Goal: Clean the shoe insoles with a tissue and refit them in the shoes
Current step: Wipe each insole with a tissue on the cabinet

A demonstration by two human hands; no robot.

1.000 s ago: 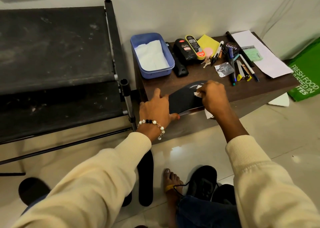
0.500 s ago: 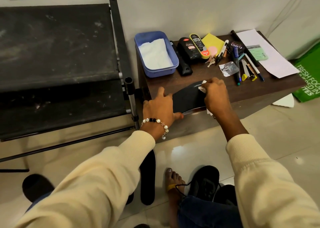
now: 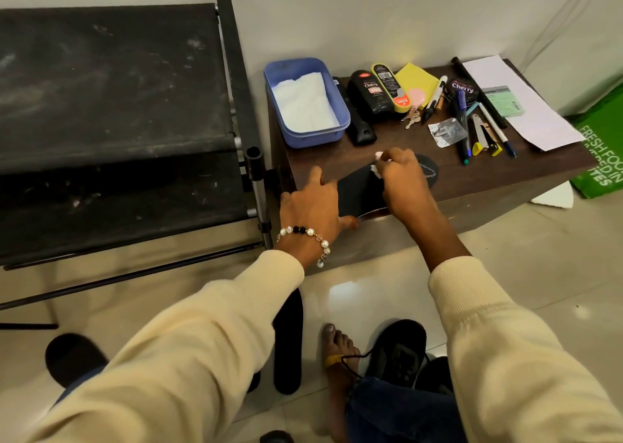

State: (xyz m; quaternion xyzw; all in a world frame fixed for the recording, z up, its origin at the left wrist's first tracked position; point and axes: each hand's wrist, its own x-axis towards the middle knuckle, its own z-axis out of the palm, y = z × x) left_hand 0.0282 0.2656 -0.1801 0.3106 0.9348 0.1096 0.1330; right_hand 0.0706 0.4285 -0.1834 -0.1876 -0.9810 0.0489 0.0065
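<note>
Black foam insole (image 3: 357, 190) lies on the brown wooden table (image 3: 488, 176), left hand (image 3: 313, 206) pressing it flat; right hand (image 3: 401, 173) pinching the white tissue (image 3: 378, 163) has slid heelward, wiping continues.

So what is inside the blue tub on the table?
The blue tub holds white tissue, folded or in a pile, which covers nearly all of its floor. Whether anything lies beneath the tissue cannot be seen.

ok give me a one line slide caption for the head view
Left hand steadies a black insole on the wooden table while the right hand wipes it with a tissue.
</note>
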